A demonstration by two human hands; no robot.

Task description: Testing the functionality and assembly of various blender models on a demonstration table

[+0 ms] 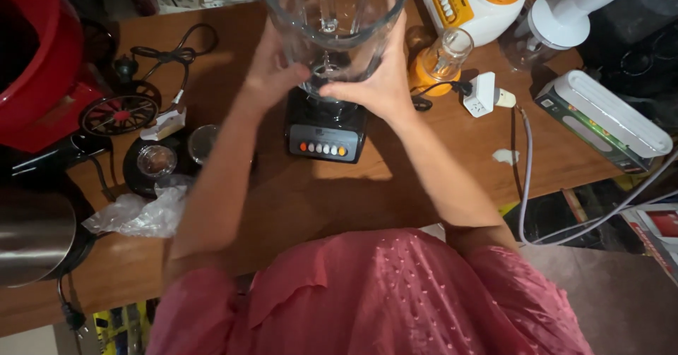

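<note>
Wooden bench [282, 207], brown, smooth, cluttered with small appliances. Clear ribbed plastic blender jar [332, 16] stands upright on black blender base [326, 125] at bench centre; base has grey panel with row of orange and white buttons. Left hand [272, 69] and right hand [378, 80] clasp jar's lower sides, each grip wrapped around it, fingers spread. Crumpled clear plastic bag [138, 214] at left, white plug adapter [484, 95] at right, long green-and-white box [600, 118] at far right edge
</note>
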